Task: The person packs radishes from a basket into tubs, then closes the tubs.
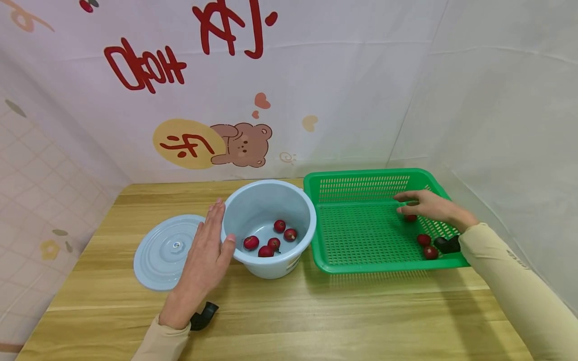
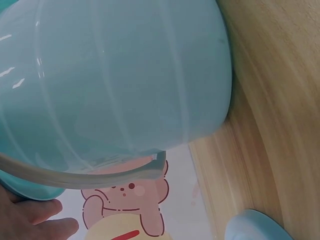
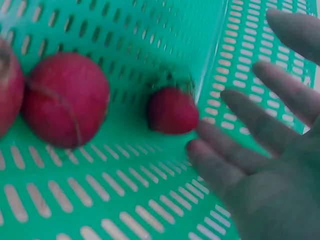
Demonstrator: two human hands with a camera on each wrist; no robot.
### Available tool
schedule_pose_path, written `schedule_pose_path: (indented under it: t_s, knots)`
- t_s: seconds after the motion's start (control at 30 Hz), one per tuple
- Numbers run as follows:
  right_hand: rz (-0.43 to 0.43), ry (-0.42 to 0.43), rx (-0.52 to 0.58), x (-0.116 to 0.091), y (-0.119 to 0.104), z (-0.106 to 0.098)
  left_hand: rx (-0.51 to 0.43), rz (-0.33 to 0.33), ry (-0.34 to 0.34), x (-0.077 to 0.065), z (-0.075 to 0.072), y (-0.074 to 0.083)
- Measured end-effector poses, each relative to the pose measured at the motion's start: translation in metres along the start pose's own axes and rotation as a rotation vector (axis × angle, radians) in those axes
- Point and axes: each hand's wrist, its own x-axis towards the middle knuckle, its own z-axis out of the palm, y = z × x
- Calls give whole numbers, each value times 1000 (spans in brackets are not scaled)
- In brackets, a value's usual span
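Observation:
My left hand (image 1: 207, 253), its fingers straight, lies against the left side of a light-blue bucket (image 1: 270, 268). Several small red radishes (image 1: 251, 243) are on the bucket's floor. At the right, my right hand (image 1: 429, 205) reaches into a green plastic basket (image 1: 366, 268) with spread fingers. Close by its fingertips sits one radish (image 3: 172, 111) with a short green top, partly covered by the hand in the head view. Another radish (image 3: 66, 100) with a thin root rests beside a third one (image 1: 430, 252) nearer the basket's front right corner.
A light-blue lid (image 1: 158, 253) with a small knob lies on the wooden table (image 1: 280, 316), left of the bucket. The basket stands right beside the bucket. Behind the table hangs a printed cloth (image 1: 343, 90), and a pale wall surface rises at the right.

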Motion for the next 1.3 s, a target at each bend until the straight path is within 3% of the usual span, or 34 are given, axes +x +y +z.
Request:
schedule_pose_path:
  t_s: [0.33, 0.63, 0.83, 1.03, 1.3]
  knots:
    - [68, -35, 6, 2, 1, 3, -2, 9, 12, 0, 2, -1]
    - [54, -124, 48, -4, 4, 3, -5, 4, 11, 0, 1, -1]
    - [9, -171, 15, -5, 5, 6, -3, 6, 11, 0, 1, -1]
    - [-33, -178, 4, -6, 7, 6, -7, 4, 6, -1, 0, 0]
    - [-22, -173, 38, -6, 9, 6, -6, 2, 6, 0, 0, 0]
